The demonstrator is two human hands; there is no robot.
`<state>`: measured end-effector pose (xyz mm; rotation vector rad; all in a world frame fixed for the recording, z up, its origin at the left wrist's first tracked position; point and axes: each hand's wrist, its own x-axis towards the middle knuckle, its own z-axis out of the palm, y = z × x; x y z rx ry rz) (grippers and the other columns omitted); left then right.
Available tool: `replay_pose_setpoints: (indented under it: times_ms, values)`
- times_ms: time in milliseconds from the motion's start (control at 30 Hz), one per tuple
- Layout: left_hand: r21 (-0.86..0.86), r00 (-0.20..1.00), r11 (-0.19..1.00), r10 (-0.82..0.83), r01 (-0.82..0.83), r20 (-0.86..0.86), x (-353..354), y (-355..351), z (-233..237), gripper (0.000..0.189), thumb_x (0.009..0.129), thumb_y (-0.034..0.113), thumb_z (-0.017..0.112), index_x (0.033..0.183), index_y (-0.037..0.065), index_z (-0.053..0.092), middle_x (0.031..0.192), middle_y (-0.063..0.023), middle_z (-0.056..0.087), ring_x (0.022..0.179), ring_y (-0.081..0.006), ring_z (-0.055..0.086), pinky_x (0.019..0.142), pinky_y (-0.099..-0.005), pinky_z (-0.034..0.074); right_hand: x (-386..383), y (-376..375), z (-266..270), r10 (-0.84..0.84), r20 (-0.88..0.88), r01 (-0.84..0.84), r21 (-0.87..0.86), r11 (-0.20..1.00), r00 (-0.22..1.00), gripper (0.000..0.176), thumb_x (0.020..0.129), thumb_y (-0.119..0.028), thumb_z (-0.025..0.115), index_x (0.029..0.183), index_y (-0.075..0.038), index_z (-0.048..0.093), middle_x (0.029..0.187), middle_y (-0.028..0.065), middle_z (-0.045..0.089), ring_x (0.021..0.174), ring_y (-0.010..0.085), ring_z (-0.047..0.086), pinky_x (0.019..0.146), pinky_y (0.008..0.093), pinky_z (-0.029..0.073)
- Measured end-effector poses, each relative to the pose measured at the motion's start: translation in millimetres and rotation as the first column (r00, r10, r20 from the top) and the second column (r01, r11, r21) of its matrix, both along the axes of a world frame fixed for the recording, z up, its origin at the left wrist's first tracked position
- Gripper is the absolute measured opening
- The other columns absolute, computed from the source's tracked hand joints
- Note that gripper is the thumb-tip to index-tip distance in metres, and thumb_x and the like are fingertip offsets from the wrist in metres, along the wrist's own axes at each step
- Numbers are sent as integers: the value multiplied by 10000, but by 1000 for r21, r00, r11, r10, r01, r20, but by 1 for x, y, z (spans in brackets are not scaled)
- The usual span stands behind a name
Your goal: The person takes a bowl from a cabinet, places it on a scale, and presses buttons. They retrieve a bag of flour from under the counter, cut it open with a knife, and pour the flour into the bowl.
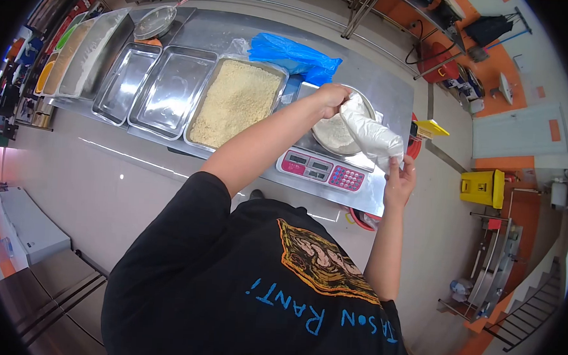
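A white plastic bag slants over a round metal bowl that contains pale powder. My left hand is closed on the bag's upper end, near the bowl's far rim. At the bag's lower right end, my right hand pinches the plastic between its fingers. Under the bowl is a scale with a pink and white keypad panel. The bag hides part of the bowl, and its contents cannot be seen.
A tray of pale yellow crumbs stands left of the scale, beside two metal trays. A blue plastic bag lies behind. Farther left are ingredient bins and a lidded container.
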<state>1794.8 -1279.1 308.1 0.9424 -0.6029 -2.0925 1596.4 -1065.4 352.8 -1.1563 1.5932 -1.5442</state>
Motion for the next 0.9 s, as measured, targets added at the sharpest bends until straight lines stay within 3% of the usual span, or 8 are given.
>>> replay_pose_setpoints:
  times_ms: [67, 233, 333, 433, 533, 633, 800, 900]
  values:
    - [-29, 992, 996, -90, 88, -90, 1, -12, -17, 273, 955, -62, 482, 1204, -121, 576, 1101, -221, 666, 966, -322, 708, 852, -436, 610, 3, -7, 5, -18, 47, 18, -3, 1000, 999, 198, 989, -170, 713, 1122, -56, 621, 902, 28, 694, 692, 44, 607, 534, 188, 389]
    - [64, 999, 997, 44, -42, -28, 4, -1, 0, 250, 952, -65, 492, 1158, -165, 591, 1086, -227, 669, 961, -338, 711, 853, -445, 613, 12, -15, 4, -57, 223, 59, 1, 998, 973, 188, 1002, -161, 688, 1137, -54, 614, 1069, 56, 683, 831, 66, 652, 627, 193, 486]
    - [98, 987, 988, 125, -116, -101, 1, 5, 10, 231, 947, -73, 494, 1125, -175, 598, 1074, -236, 666, 948, -345, 713, 830, -466, 617, 15, -11, -4, -6, 320, 21, -45, 999, 947, 379, 956, -112, 726, 1288, -45, 557, 1221, 77, 632, 1007, 122, 649, 776, 244, 533]
    - [161, 971, 973, 191, -168, -142, 2, 18, 30, 183, 956, -57, 532, 1084, -165, 606, 1051, -238, 663, 913, -335, 706, 803, -484, 617, 27, -6, -7, 88, 71, -77, -144, 987, 994, 750, 810, -105, 863, 1432, -41, 449, 1276, 91, 583, 1122, 181, 605, 899, 300, 518]
    - [188, 966, 970, 190, -157, -176, 1, 23, 37, 170, 967, -35, 564, 1080, -154, 606, 1036, -232, 663, 891, -326, 700, 807, -480, 614, 56, 1, 2, -27, -248, -5, -127, 992, 968, 1040, 635, -132, 980, 1485, -36, 387, 1282, 116, 546, 1146, 224, 579, 950, 327, 502]
    - [177, 972, 978, 140, -107, -189, -3, 22, 29, 173, 978, -15, 580, 1092, -143, 603, 1027, -227, 663, 880, -321, 695, 808, -473, 613, 54, -1, -12, -143, -487, 83, -144, 986, 861, 1124, 548, -160, 1021, 1475, -33, 398, 1245, 125, 545, 1125, 232, 574, 964, 344, 491]
    - [176, 983, 979, 129, -105, -131, 4, 16, 24, 166, 985, -4, 579, 1100, -122, 601, 1017, -217, 664, 904, -317, 690, 844, -439, 607, 51, -6, -20, -131, -417, 62, -174, 983, 900, 665, 609, -121, 944, 1164, -17, 593, 1099, 125, 615, 1006, 276, 630, 912, 383, 503]
    - [149, 990, 986, 94, -77, -109, 11, 13, 20, 145, 980, -12, 572, 1078, -116, 597, 1027, -211, 659, 934, -298, 688, 870, -408, 606, 41, -10, -20, -138, -504, 52, -181, 982, 853, 655, 599, -126, 935, 1155, -28, 604, 1078, 135, 618, 996, 291, 633, 911, 383, 503]
